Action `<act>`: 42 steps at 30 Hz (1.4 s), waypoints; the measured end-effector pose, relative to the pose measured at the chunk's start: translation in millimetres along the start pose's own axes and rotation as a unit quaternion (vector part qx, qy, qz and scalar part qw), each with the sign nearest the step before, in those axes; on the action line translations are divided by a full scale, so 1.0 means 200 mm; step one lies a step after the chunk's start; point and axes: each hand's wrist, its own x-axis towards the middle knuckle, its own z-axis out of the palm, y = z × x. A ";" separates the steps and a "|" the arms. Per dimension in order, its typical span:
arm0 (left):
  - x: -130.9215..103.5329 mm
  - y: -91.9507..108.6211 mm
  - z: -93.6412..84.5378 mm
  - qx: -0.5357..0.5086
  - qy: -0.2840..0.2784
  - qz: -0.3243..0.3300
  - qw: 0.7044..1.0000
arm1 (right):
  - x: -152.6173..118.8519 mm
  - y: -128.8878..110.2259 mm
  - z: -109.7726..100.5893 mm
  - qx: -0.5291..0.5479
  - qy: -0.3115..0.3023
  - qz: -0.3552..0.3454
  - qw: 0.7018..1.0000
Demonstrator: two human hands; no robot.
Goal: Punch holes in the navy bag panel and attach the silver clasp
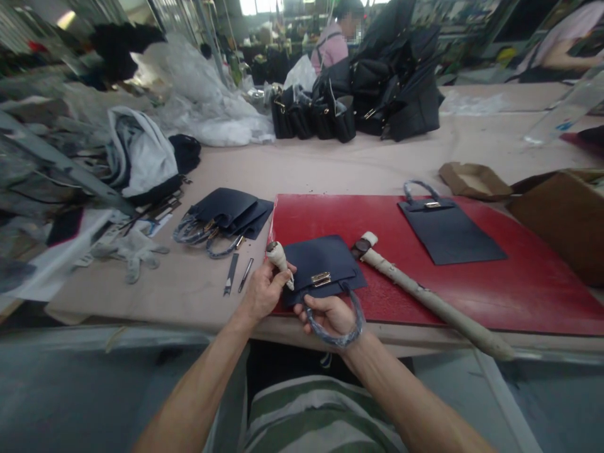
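Note:
A dark navy bag flap piece (321,261) with a gold clasp (321,278) lies at the near left corner of the red board (425,283). My left hand (264,292) grips a small tool with a tape-wrapped handle (279,258), its tip at the piece's left edge. My right hand (330,314) holds the piece's plastic-wrapped carry handle (352,327) at the table's front edge. A long tape-wrapped hammer (425,292) lies on the board just right of the piece.
A second navy piece with a handle (446,229) lies farther right on the board. A stack of similar pieces (221,217), two small blades (238,274) and a glove (129,251) lie left. Cardboard boxes (561,214) stand right; black bags (377,94) and a person are at the back.

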 end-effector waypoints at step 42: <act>-0.11 -0.13 0.15 0.034 0.037 0.138 0.989 | -0.63 -0.74 -0.07 -0.629 0.340 -0.239 0.657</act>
